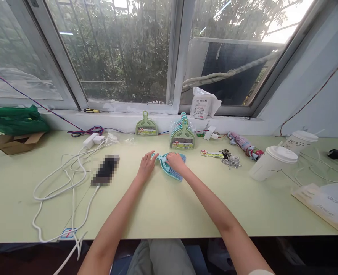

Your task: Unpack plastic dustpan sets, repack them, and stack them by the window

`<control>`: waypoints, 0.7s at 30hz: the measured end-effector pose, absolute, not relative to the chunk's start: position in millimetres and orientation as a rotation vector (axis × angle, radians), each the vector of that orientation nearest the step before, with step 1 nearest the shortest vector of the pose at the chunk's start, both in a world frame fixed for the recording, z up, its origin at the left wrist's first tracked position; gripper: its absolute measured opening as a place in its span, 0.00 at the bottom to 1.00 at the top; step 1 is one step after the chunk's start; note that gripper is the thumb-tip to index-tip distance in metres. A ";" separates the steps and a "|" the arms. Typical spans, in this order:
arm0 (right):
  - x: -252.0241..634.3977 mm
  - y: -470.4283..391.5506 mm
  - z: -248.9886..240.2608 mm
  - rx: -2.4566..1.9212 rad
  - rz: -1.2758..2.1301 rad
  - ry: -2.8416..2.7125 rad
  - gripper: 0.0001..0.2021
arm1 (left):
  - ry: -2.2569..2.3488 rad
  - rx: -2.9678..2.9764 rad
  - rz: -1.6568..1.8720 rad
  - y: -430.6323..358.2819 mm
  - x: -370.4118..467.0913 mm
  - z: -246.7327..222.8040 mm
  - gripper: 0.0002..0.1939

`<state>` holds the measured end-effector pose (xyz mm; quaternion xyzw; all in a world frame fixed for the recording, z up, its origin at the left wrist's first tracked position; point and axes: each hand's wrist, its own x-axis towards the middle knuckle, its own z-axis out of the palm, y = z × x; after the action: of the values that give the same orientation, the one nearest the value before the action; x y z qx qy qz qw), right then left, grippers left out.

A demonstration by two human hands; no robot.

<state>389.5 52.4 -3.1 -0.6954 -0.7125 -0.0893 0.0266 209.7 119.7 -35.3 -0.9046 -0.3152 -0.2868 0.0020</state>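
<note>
A blue dustpan with a brush [171, 172] lies on the table between my hands, its handle pointing left. The fingers of my left hand [147, 165] are closed on the handle end. My right hand [176, 162] rests over the middle of the set with its fingers curled onto the brush. Behind them, a stack of bagged green and blue dustpan sets [182, 134] leans by the window sill. One green dustpan set [146, 125] stands to its left. Printed label cards [211, 154] and a small heap of metal ties [231, 160] lie on the right.
White cables [71, 187] and a phone [107, 170] lie on the left of the table [163, 217]. An open cardboard box [17, 144] is at the far left. Two white cups [272, 162] [302, 139], an umbrella [245, 145] and a paper bag [326, 206] are at the right.
</note>
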 end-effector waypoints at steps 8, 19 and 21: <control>386.9 64.8 -11.9 -2.071 -0.267 -2.205 0.12 | -0.587 -2.953 -0.611 141.0 220.6 -26.7 0.31; 381.9 77.4 -6.2 -2.083 -0.043 -2.148 0.11 | -0.827 -2.941 -0.628 142.9 220.5 -42.2 0.17; 379.4 74.9 -8.6 -2.075 -0.101 -2.170 0.11 | -0.851 -2.972 -0.611 140.1 218.8 -42.8 0.18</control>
<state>379.4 74.9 -8.6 -0.6891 -0.7206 -0.0336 0.0685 218.8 140.1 -42.8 -0.9431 -0.2699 -0.1940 -0.0050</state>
